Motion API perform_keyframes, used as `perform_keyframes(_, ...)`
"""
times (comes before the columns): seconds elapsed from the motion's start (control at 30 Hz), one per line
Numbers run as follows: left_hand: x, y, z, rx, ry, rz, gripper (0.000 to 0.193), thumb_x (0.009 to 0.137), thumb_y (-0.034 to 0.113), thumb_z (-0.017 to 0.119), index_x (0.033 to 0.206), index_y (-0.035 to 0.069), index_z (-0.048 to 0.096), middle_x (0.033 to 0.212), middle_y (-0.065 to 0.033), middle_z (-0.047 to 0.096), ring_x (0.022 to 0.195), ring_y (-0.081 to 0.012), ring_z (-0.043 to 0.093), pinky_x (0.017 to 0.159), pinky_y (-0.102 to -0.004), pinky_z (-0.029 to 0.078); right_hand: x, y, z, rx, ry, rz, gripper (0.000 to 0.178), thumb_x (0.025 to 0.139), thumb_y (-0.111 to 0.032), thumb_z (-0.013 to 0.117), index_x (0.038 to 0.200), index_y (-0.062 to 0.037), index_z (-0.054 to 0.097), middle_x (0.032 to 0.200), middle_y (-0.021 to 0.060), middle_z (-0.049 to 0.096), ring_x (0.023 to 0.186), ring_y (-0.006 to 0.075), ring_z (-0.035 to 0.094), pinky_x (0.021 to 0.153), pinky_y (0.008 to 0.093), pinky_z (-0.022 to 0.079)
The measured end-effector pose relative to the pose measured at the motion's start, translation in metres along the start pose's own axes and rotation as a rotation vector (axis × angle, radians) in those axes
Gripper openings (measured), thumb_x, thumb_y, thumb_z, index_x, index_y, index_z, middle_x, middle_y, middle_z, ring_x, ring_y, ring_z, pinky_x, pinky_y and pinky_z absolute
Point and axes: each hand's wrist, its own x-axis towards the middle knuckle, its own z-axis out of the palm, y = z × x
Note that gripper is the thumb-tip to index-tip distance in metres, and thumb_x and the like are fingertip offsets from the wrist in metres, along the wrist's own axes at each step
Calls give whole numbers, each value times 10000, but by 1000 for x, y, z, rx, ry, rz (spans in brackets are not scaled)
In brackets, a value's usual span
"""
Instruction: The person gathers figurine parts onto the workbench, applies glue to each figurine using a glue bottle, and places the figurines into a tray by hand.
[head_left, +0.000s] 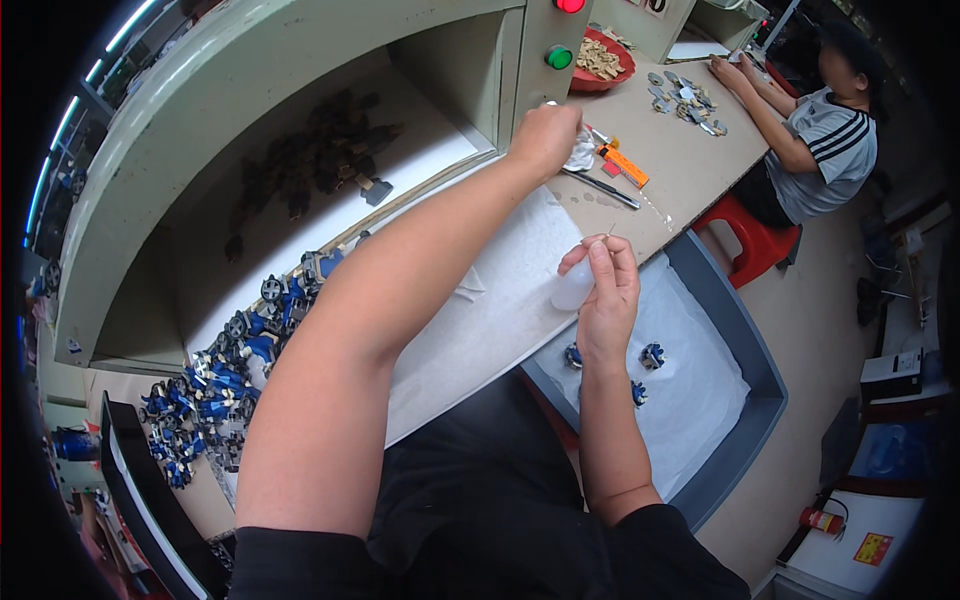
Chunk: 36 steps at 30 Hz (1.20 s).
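My right hand (pixel 612 295) grips a small translucent squeeze bottle (pixel 572 289), with a thin needle-like tip showing above the fingers. It is over the edge of the white-covered work surface, beside a grey tray. My left arm reaches across to the far side of the table. There my left hand (pixel 548 138) is closed, next to a crumpled white tissue (pixel 582 150); a small whitish bit shows at its far side, but what it holds is hidden. Near it lie a dark pen-like tool (pixel 602 189) and an orange box (pixel 623 166).
Small blue figures (pixel 652 356) stand in the grey tray (pixel 768 415). Many blue-and-grey toy parts (pixel 225 385) are heaped at left, before a booth (pixel 180 130) holding dark pieces. A red bowl (pixel 618 72) of tan parts stands far off. A co-worker (pixel 815 140) sits at right.
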Motion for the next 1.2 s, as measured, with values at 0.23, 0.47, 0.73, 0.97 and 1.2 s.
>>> perform_keyframes(0.23, -60, 26, -117, 203, -351, 349, 403, 822, 112, 566, 1222, 117, 511, 1049, -177, 612, 960, -331, 585, 839, -420, 461, -9, 18, -15, -360, -106, -274, 122, 882, -69, 542, 986, -6, 548, 935, 91, 625, 850, 133, 578, 789, 263, 444)
perform_keyframes(0.47, -244, 45, -230, -57, 206, -7, 521, 792, 82, 606, 1285, 33, 442, 1115, -136, 582, 1036, -203, 549, 939, -332, 393, -24, 24, -37, -784, -183, -381, 268, 862, 7, 520, 1119, 9, 444, 1087, 163, 586, 991, 188, 568, 880, 280, 419)
perform_keyframes(0.73, -376, 15, -168, -2, 313, -363, 752, 640, 25, 754, 1303, 41, 399, 1205, -137, 524, 1064, -228, 514, 902, -335, 410, -90, 3, -21, -466, -326, -114, 349, 835, 58, 511, 1135, -14, 348, 1065, 187, 576, 979, 202, 560, 878, 283, 421)
perform_keyframes(0.97, -359, 8, -156, 183, 256, -261, 781, 591, 77, 788, 1284, 63, 428, 1174, -130, 534, 997, -283, 516, 866, -357, 431, -145, -5, -15, -409, -437, 40, 345, 829, 55, 505, 1168, 24, 448, 1085, 152, 512, 923, 199, 571, 807, 308, 490)
perform_keyframes(1.2, -362, 3, -148, 146, 299, -297, 762, 607, 58, 778, 1279, 52, 419, 1137, -126, 559, 999, -267, 522, 870, -353, 426, -170, -1, 0, -354, -389, 163, 363, 818, 33, 551, 1174, 14, 483, 1063, 137, 505, 876, 185, 578, 753, 278, 508)
